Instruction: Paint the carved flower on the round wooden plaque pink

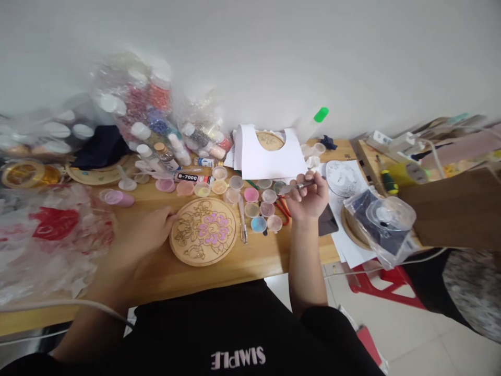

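Note:
A round wooden board (188, 250) lies on the table in front of me. Its raised outlines form a floral pattern, and the large flower (215, 228) is filled with pink. My left hand (154, 227) holds the board's left edge between thumb and fingers. To the right, above the small cups, my right hand (309, 201) is closed around a slim pen-like tool (301, 185) with a metallic part, its tip pointing left. Small open cups of coloured material, among them a pink cup (251, 195) and a blue cup (259, 224), stand between board and right hand.
Bagged bead jars (136, 99) and a black glue tube (192, 178) sit behind the board. Crumpled plastic bags (47, 250) cover the left side. White paper (266, 159) stands at the back. Another slim tool (243, 222) lies beside the board; a cardboard box (457, 209) is at right.

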Demonstrator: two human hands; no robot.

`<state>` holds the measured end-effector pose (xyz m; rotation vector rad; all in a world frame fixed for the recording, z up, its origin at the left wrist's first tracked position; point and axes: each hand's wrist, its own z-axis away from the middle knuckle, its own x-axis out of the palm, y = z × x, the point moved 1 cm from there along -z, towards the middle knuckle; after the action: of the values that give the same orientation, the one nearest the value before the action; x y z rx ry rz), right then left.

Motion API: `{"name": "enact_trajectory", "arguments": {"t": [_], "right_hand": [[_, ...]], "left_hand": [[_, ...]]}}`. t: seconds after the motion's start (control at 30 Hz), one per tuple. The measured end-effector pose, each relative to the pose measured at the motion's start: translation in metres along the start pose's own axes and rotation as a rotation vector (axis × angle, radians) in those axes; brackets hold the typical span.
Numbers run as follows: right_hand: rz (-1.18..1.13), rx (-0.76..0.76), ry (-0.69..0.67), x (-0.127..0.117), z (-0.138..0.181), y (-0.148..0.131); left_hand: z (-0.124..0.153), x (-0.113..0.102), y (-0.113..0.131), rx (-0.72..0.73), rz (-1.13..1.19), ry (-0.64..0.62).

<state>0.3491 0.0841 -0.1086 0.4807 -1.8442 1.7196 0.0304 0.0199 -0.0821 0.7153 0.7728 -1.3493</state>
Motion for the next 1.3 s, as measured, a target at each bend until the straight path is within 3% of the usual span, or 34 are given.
{"name": "enact_trajectory", "arguments": {"t": [0.2,0.43,0.7,1.3], "right_hand": [[-0.038,-0.002,-0.005,0.003,0.002,-0.001],[-0.025,0.008,-0.008,0.001,0.002,0.0],[-0.002,-0.012,-0.057,0.0,0.003,-0.001],[-0.074,0.016,-0.045,0.0,0.001,0.001]], "left_hand": [[0.0,-0.002,-0.001,-0.034,-0.001,0.009],[0.003,-0.01,0.003,-0.103,0.098,0.102],[-0.002,-0.001,0.002,-0.022,0.103,0.062],[0.0,0.0,0.004,-0.027,0.018,0.05]]}}
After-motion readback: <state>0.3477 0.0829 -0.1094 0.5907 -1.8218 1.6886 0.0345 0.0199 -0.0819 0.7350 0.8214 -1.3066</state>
